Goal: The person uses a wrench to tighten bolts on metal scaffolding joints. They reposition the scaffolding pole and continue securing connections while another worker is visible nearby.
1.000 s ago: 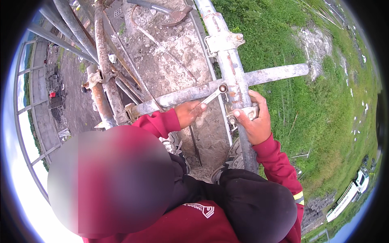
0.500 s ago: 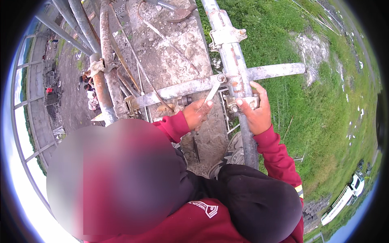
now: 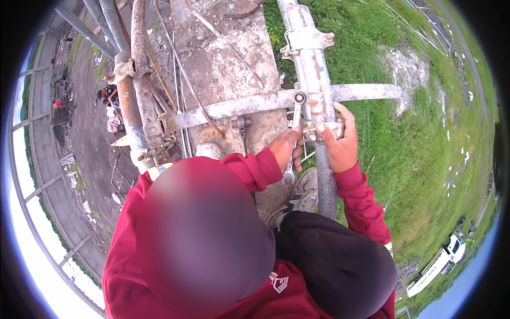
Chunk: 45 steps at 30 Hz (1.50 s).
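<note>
A steel combination wrench [image 3: 296,119] is in my left hand [image 3: 287,149], its fingers closed around the shank. The wrench's ring end sits at a nut beside the upright-running scaffold pipe [image 3: 317,80], where a crossing pipe [image 3: 244,106] meets it. My right hand [image 3: 342,142] grips a scaffold clamp [image 3: 326,131] on the same pipe, just below the crossing. Its thumb presses the clamp near a bolt, and the fingers curl round the far side. Farther up the pipe is another clamp [image 3: 308,41].
A concrete ledge [image 3: 239,58] runs under the pipes, with thin rods over it. A dark tool with a round head [image 3: 241,123] stands left of my left hand. More scaffold pipes [image 3: 127,101] rise at left. Grass [image 3: 372,170] lies far below at right, with a white truck [image 3: 438,266].
My left hand has swung right with the wrench, which has turned from slanted to nearly in line with the long pipe. My right hand stays on the clamp.
</note>
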### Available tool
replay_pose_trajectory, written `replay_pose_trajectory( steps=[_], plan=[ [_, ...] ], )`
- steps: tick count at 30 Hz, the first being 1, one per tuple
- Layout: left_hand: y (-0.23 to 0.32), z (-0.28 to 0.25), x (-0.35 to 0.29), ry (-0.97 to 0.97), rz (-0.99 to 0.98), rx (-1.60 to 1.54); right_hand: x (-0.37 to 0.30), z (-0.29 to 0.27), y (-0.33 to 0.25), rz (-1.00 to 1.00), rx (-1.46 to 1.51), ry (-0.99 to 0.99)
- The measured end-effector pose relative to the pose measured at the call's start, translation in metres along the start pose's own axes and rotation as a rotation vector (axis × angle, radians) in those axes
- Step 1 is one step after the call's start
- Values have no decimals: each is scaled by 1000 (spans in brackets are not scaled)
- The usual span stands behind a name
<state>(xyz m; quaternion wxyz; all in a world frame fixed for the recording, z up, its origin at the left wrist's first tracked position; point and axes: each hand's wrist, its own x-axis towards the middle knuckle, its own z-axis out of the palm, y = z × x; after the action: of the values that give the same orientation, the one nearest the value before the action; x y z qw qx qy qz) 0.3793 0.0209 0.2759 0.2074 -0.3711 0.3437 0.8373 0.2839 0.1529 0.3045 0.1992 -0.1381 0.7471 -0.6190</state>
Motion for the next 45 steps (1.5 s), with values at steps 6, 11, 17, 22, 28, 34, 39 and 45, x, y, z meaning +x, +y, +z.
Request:
replay_pose_trajectory(
  steps=[6, 11, 17, 22, 28, 34, 39, 45],
  plan=[
    [-4, 12, 2, 32, -43, -169, 0, -1, 0, -26, -54, 12],
    [-15, 12, 11, -38, -19, -225, -1, -2, -5, 3, -30, -15],
    [-25, -9, 17, -122, 14, -121, -1, -3, -1, 12, -9, -19],
    [-18, -12, 16, -256, -28, -245, -1, -3, 5, 41, 21, 2],
    [-12, -16, 16, -318, -183, -215, -1, -2, 3, 21, -149, 17],
    [-3, -13, 12, -323, -272, -201, 0, -3, 2, 61, -192, 1],
    [53, -40, 1, -296, -549, 118, -3, -8, 3, 125, -107, -22],
    [75, -64, 3, -330, -603, 404, -3, -10, 2, 119, -169, -11]
  ],
)
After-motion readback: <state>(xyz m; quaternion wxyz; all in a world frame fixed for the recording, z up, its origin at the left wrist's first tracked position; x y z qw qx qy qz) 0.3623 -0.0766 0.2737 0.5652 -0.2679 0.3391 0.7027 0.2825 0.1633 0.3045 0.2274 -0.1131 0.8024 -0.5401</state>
